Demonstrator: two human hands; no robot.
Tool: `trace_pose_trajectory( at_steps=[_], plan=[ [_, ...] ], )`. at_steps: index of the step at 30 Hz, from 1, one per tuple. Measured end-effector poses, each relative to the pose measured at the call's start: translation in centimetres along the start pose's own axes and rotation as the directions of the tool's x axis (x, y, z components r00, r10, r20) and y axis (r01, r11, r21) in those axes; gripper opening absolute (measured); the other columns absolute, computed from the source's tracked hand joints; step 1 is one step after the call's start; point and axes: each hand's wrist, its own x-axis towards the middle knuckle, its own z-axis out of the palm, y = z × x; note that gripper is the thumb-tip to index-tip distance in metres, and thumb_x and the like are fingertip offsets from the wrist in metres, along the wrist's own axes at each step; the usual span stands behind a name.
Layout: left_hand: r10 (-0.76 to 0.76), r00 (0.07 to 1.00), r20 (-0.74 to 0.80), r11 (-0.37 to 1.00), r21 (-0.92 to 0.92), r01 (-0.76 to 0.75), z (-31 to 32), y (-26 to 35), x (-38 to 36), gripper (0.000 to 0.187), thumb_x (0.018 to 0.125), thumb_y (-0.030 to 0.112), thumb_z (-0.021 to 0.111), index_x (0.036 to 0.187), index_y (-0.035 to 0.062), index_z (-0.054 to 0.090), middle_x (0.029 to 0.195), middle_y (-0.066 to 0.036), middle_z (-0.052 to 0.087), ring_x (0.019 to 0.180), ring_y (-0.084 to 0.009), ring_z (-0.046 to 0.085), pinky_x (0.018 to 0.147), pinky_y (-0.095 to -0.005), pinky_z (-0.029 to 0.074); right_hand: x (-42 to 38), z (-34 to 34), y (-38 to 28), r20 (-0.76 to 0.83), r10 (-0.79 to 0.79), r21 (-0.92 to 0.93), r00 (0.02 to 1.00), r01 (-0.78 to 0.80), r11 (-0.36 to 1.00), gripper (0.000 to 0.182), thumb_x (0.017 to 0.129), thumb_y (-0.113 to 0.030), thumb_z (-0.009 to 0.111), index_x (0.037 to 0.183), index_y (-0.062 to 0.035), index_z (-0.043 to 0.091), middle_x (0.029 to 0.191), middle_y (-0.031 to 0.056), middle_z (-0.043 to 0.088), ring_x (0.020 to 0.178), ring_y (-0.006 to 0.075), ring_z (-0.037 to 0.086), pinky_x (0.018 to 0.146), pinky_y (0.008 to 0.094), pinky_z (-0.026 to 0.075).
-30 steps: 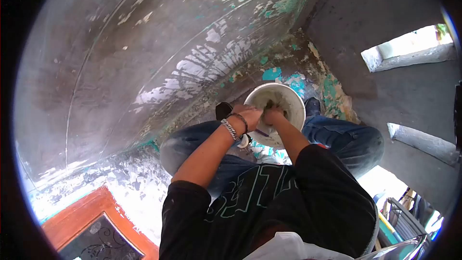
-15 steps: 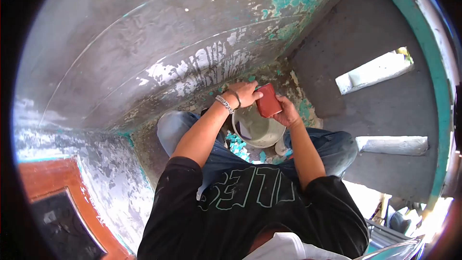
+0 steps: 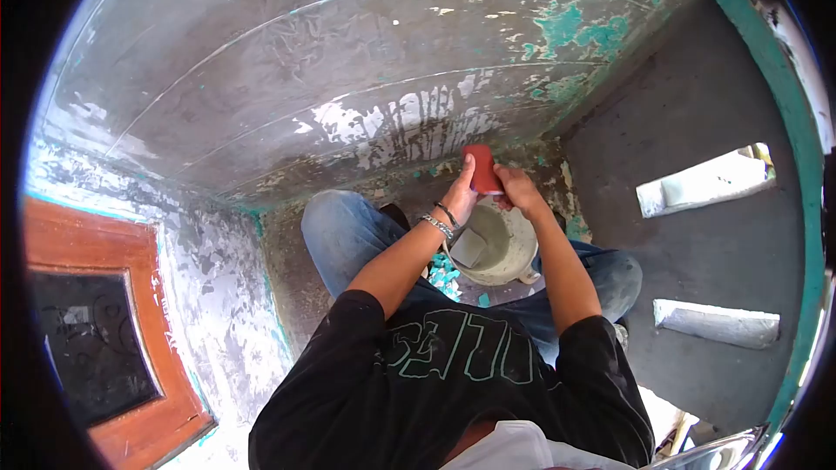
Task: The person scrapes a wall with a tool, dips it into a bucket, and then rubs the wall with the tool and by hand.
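Observation:
A flat red rectangular piece [image 3: 482, 169] is held up between both hands, above the far side of a pale bucket. My left hand [image 3: 462, 189] is closed round its left side, with the thumb lying on its face. At its lower right edge, my right hand [image 3: 520, 189] grips it with bent fingers. The bucket [image 3: 521, 252] stands between the legs with greyish liquid in it, and a pale flat shape shows inside at the left. Turquoise paint flakes [image 3: 445, 277] lie beside the bucket.
A grey wall [image 3: 287, 61] with peeling turquoise and white patches rises in front. At the left is an orange-brown frame [image 3: 144, 313] with dark glass. The dark wall [image 3: 697, 252] on the right has two slot openings. Bent knees flank the bucket.
The red piece has turned more upright. My left hand has moved from its top left edge to wrap its left side. The head view has shifted, showing more of the frame at left.

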Motion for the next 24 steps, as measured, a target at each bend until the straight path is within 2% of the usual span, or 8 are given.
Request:
trace_pose_trajectory(
  at_steps=[6,9,13,15,17,20,23,24],
  plan=[
    [0.067,0.942,-0.33,0.996,-0.038,-0.084,-1.6,0.6,0.0,0.072,0.082,0.075,0.033,0.113,0.0113,0.049,0.098,-0.006,0.059,0.09,-0.0206,0.058,0.084,-0.0375,0.047,1.1,1.4,-2.4,0.043,-0.14,-0.562,0.989,0.14,0.815,0.055,0.094,-0.047,0.04,0.086,0.0033,0.061,0.066,0.0148,0.062,0.047,0.0229,0.059,0.048,0.0327,0.048],
    [0.118,0.849,-0.515,0.979,-0.08,-0.185,-3.0,3.2,0.0,0.074,0.079,0.078,0.035,0.114,0.0143,0.048,0.092,-0.004,0.057,0.089,-0.0193,0.058,0.079,-0.0372,0.049,0.4,-0.2,-4.6,0.079,-0.169,-0.761,0.982,0.169,0.627,0.055,0.091,-0.053,0.038,0.108,-0.0058,0.061,0.096,0.0182,0.066,0.093,0.0354,0.062,0.085,0.0427,0.047],
    [0.251,0.336,-0.908,0.846,0.037,-0.532,-10.9,8.4,-2.0,0.077,0.079,0.08,0.029,0.115,0.0161,0.051,0.096,-0.005,0.059,0.084,-0.0199,0.057,0.074,-0.0351,0.049,-3.7,-3.2,-10.6,0.202,-0.255,-0.707,0.945,0.321,0.63,0.043,0.089,-0.04,0.053,0.111,-0.0045,0.06,0.104,0.0183,0.064,0.094,0.0337,0.063,0.082,0.0394,0.047],
    [0.473,-0.059,-0.879,0.589,0.365,-0.721,-19.9,10.4,-3.1,0.097,0.077,0.082,0.029,0.127,0.0003,0.043,0.109,-0.015,0.061,0.104,-0.0306,0.056,0.084,-0.0445,0.047,-5.9,-4.0,-12.5,0.185,-0.314,-0.706,0.931,0.348,0.617,0.04,0.088,-0.037,0.057,0.111,-0.0038,0.06,0.103,0.0178,0.065,0.09,0.0318,0.064,0.08,0.0374,0.048],
    [0.154,-0.381,-0.912,0.653,0.383,-0.653,-15.7,14.8,-5.2,0.1,0.08,0.077,0.035,0.123,-0.0125,0.044,0.109,-0.025,0.061,0.105,-0.0368,0.056,0.083,-0.0477,0.047,-6.7,-5.7,-12.6,0.198,-0.384,-0.682,0.902,0.409,0.607,0.038,0.087,-0.031,0.061,0.112,-0.0028,0.059,0.097,0.0164,0.065,0.08,0.0259,0.063,0.073,0.0342,0.048],
    [0.152,-0.518,-0.841,0.884,0.351,-0.31,-15.3,15.8,-3.6,0.089,0.083,0.069,0.043,0.106,-0.0164,0.053,0.099,-0.028,0.062,0.092,-0.039,0.06,0.078,-0.0499,0.047,-5.1,-7.2,-9.8,0.204,-0.44,-0.563,0.875,0.472,0.678,0.035,0.086,-0.024,0.063,0.113,-0.002,0.059,0.093,0.0147,0.065,0.072,0.022,0.061,0.066,0.032,0.048],
    [0.244,-0.643,-0.726,0.856,0.473,-0.209,-14.6,14.8,0.2,0.077,0.083,0.061,0.052,0.093,-0.015,0.057,0.09,-0.027,0.062,0.08,-0.0382,0.061,0.073,-0.0478,0.048,-5.9,-6.8,-9.7,0.2,-0.458,-0.602,0.866,0.478,0.64,0.034,0.086,-0.022,0.064,0.112,-0.002,0.059,0.092,0.0145,0.065,0.074,0.0224,0.063,0.066,0.0321,0.048],
    [0.357,-0.561,-0.747,0.796,0.558,-0.237,-13.1,13.7,1.6,0.073,0.083,0.059,0.055,0.091,-0.0144,0.056,0.088,-0.026,0.062,0.078,-0.0356,0.061,0.073,-0.0461,0.048,-6.2,-6.5,-10.1,0.222,-0.466,-0.695,0.857,0.474,0.541,0.033,0.085,-0.021,0.064,0.112,-0.0019,0.059,0.092,0.0146,0.065,0.076,0.0229,0.064,0.067,0.0322,0.049]
  ],
)
